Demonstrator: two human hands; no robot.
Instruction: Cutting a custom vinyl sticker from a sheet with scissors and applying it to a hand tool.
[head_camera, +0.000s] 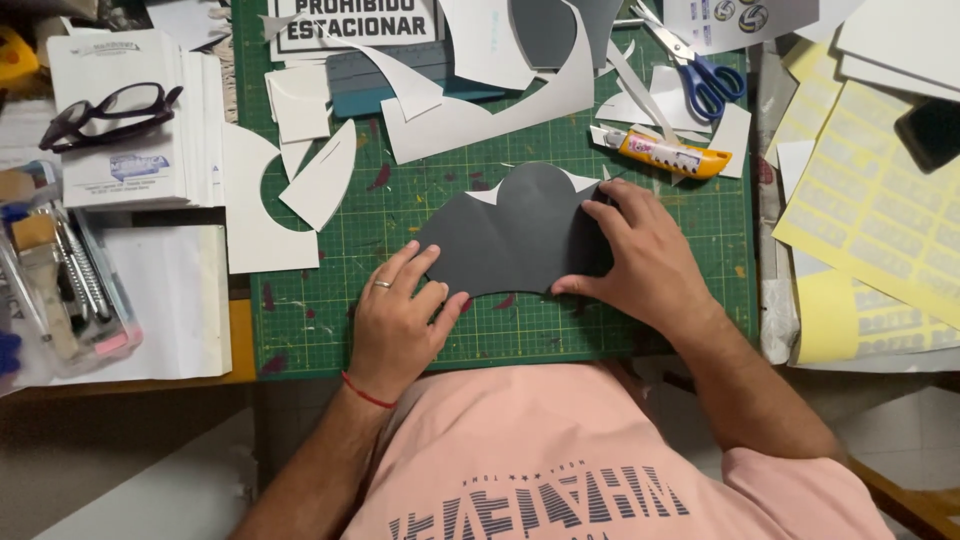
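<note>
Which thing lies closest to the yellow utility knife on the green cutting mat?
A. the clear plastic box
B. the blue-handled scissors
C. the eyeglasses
B: the blue-handled scissors lie just above the yellow utility knife on the green cutting mat, while the eyeglasses are far left.

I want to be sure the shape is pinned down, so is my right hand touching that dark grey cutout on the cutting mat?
Touching. The head view shows the right hand lying flat on the right end of the dark grey cutout, fingers overlapping its surface with no gap.

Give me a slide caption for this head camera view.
Both hands, left hand and right hand, press a dark grey cut-out flat on a green cutting mat.
</note>
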